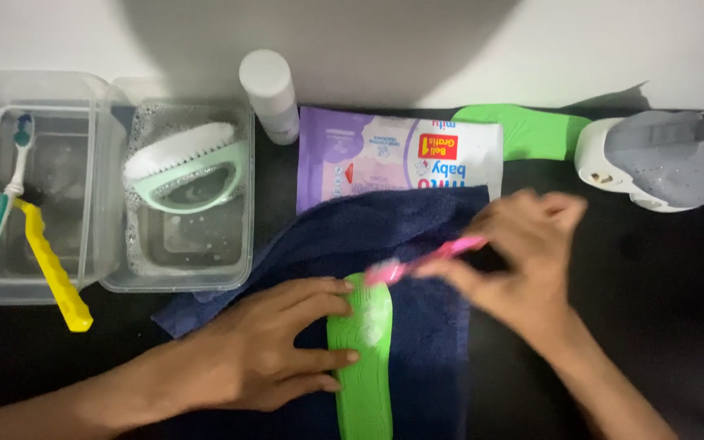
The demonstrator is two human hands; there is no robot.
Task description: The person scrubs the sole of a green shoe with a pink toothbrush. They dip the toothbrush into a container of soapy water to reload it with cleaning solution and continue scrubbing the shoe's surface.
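While the left hand (262, 358) lies flat, fingers spread, pressing the green insole (364, 358) onto the dark blue towel (417, 236), the right hand (523, 261) pinches a pink toothbrush (425, 261) — its blurred head sits on the insole's soapy top end. The insole's long axis runs away from that pinch, down toward the person — just beside the left fingertips.

Purple-white wipes pack (397, 159), perhaps soft
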